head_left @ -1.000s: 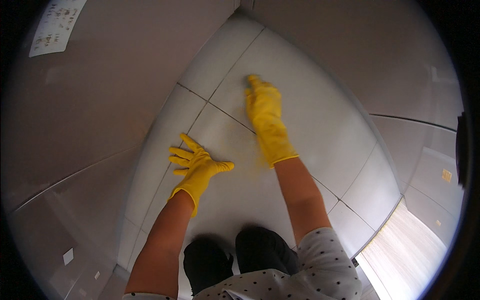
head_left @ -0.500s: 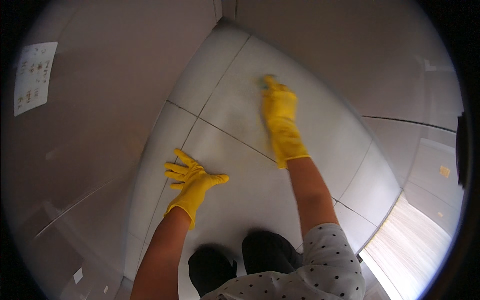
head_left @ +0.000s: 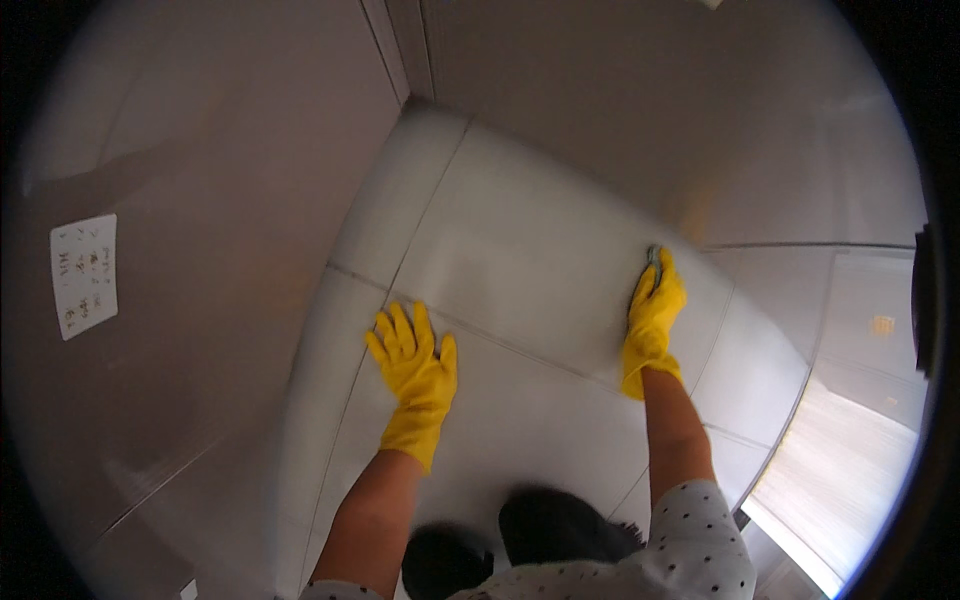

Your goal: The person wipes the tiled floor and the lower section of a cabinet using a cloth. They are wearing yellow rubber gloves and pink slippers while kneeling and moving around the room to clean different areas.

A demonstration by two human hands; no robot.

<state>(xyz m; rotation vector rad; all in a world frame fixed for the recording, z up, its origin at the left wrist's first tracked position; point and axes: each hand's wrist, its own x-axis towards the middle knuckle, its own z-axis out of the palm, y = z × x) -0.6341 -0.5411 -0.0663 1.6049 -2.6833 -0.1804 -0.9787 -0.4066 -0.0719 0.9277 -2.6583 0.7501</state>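
Both my hands wear yellow rubber gloves. My left hand (head_left: 414,372) lies palm down on the pale floor tiles (head_left: 520,235), fingers spread, beside a crossing of grout lines. Farther right, my right hand (head_left: 655,318) is closed on a small greenish scouring pad (head_left: 654,256), of which only the edge by the fingertips shows; the glove hides the rest. The pad is at the floor, close to the foot of the right-hand grey panel (head_left: 610,110).
A tall grey-brown panel (head_left: 220,180) rises on the left, bearing a white label (head_left: 85,275). The panels meet at a far corner (head_left: 412,100). At the lower right lies a light wood-look surface (head_left: 840,470). My dark-clad knees (head_left: 560,525) are at the bottom.
My right hand has moved right and nearer with the scouring pad, toward the right panel's foot. My left hand has shifted slightly right, its fingers pointing more away from me. The view has tilted.
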